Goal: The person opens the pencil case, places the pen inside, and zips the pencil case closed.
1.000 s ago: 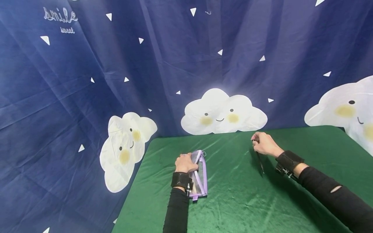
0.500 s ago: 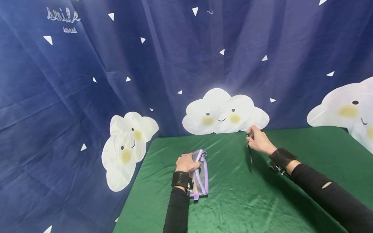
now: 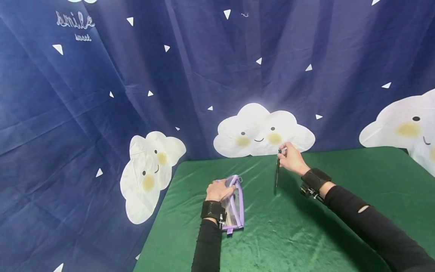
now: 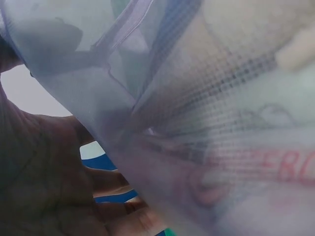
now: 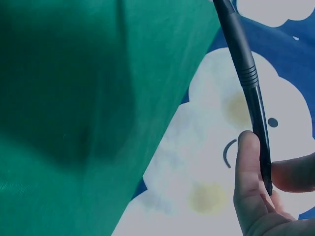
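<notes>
My left hand (image 3: 217, 190) holds a see-through pencil pouch (image 3: 236, 209) with purple trim by its left side, the thumb lying over its top. In the left wrist view, the mesh of the pouch (image 4: 197, 93) fills most of the picture, and fingers (image 4: 106, 182) reach around behind its edge. Pale items and red lettering show blurred through it. Over the table, to the right of the pouch, my right hand (image 3: 293, 160) pinches a slim black pen (image 3: 277, 172) near its upper end. The pen hangs almost upright; its ribbed section (image 5: 248, 76) shows in the right wrist view.
A green cloth covers the table (image 3: 272, 238). Behind it hangs a dark blue curtain (image 3: 190, 49) printed with white triangles and smiling clouds (image 3: 253, 117). The table's far edge lies just beyond my right hand.
My right hand has moved left and a little farther away with the pen, which has swung from slanted to nearly upright. My left thumb has shifted slightly upward on the pouch, which stays in place.
</notes>
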A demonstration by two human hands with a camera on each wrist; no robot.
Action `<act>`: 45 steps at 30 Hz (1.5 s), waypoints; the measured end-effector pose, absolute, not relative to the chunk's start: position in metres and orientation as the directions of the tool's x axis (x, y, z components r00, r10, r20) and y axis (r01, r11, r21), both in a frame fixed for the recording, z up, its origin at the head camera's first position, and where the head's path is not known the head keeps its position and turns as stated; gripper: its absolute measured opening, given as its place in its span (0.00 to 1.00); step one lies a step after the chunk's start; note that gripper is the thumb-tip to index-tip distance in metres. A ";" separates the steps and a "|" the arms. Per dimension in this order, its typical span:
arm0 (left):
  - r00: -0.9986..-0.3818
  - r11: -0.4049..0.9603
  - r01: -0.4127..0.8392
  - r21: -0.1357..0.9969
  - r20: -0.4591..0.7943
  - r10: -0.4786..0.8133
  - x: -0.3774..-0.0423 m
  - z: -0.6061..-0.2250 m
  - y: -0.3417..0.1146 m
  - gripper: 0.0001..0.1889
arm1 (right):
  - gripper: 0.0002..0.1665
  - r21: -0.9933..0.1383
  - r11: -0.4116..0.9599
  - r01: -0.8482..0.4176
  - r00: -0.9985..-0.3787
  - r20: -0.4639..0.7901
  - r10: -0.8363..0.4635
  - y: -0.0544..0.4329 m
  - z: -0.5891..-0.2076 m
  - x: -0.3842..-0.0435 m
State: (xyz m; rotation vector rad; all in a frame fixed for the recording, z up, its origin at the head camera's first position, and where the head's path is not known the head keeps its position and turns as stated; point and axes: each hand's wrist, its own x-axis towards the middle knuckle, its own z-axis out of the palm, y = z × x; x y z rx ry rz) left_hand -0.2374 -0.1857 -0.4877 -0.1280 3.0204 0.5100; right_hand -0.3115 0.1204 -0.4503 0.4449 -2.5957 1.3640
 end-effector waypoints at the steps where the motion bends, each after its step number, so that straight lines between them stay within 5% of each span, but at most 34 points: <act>1: -0.994 0.941 -0.093 0.326 -0.088 -0.068 -0.237 -0.488 -0.186 0.38 | 0.18 -0.786 0.519 -0.336 -0.942 0.284 -0.181 0.118 -0.450 -0.313; 16: -0.995 0.949 -0.084 0.305 -0.079 -0.063 -0.239 -0.488 -0.185 0.37 | 0.20 -0.923 0.352 -0.154 -0.988 0.132 -0.085 0.083 -0.445 -0.321; 45: -0.992 0.939 -0.112 0.325 -0.086 -0.088 -0.239 -0.489 -0.185 0.38 | 0.24 -0.964 0.265 -0.013 -0.992 -0.021 -0.126 0.012 -0.475 -0.314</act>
